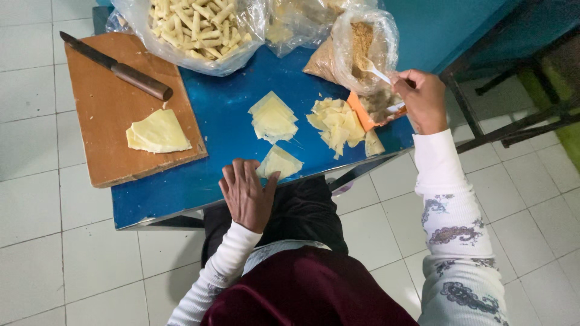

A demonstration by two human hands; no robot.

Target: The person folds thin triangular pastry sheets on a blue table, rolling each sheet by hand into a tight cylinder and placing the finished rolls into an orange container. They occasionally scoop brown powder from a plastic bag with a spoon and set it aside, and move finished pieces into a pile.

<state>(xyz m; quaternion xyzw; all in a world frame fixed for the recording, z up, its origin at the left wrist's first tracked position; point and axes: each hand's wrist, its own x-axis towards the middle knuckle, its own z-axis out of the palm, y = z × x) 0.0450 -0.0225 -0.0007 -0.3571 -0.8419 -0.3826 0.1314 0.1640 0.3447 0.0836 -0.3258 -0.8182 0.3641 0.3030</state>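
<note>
Your left hand [248, 196] lies flat and open, its fingertips touching the wrapper sheet [279, 163] at the worktop's [223, 130] near edge. Your right hand [423, 99] is closed on a white spoon [376, 71], dipped in the filling bag [362, 48] at the far-right corner.

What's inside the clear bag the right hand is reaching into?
The clear bag holds brown crumbly filling. The right hand dips a white spoon into it. The spoon's bowl is buried in the filling; the bag's bottom is hidden by folds.
</note>
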